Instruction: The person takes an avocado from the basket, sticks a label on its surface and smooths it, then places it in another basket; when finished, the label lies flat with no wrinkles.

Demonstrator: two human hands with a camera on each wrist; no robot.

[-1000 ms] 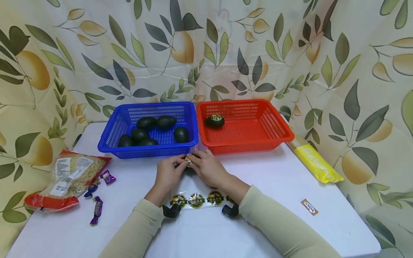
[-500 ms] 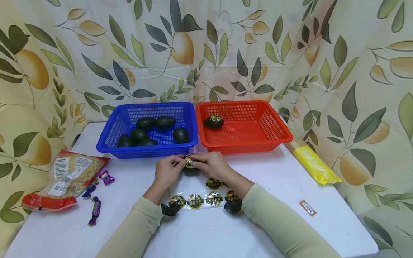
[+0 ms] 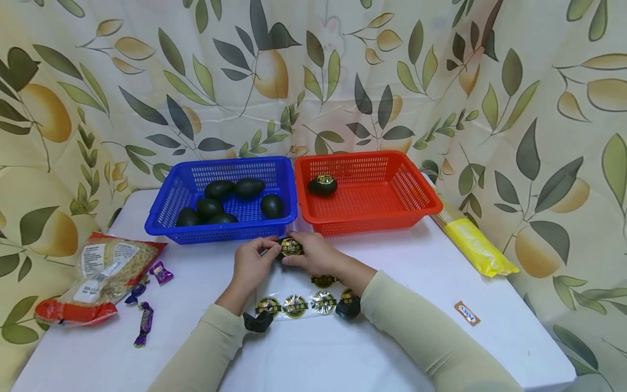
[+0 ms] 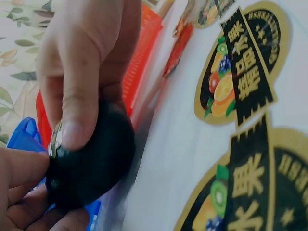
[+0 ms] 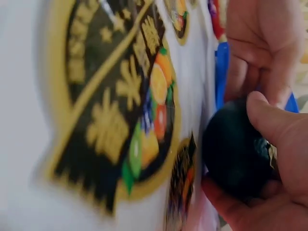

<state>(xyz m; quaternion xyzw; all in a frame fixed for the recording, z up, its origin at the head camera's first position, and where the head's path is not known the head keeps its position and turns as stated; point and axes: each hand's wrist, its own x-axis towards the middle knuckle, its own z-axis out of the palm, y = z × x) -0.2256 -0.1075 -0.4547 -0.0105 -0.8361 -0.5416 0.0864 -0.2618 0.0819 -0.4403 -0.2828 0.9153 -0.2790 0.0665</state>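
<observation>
A dark green avocado (image 4: 101, 159) is held between both hands just in front of the baskets. A black-and-gold round sticker (image 3: 292, 246) sits on its upper side. My left hand (image 3: 251, 265) grips the avocado's left end with thumb and fingertips. My right hand (image 3: 317, 256) holds it from the right, its thumb lying along the near side in the head view. Beneath my wrists lies a clear sheet of fruit stickers (image 3: 295, 306), partly covered by the hands. In the right wrist view, the avocado (image 5: 233, 149) shows between the right thumb and fingers.
A blue basket (image 3: 220, 235) with several avocados stands behind, at left. The red basket (image 3: 372, 219) beside it holds one stickered avocado (image 3: 323, 185). At left lie a grain bag (image 3: 105, 277) and purple-wrapped candies (image 3: 144, 325); at right, a yellow packet (image 3: 477, 247) and small brown packet (image 3: 467, 313).
My right hand has shifted over the avocado, with its thumb now on the near side. The sticker shows more fully. More stickers on the sheet came into view as the right wrist moved.
</observation>
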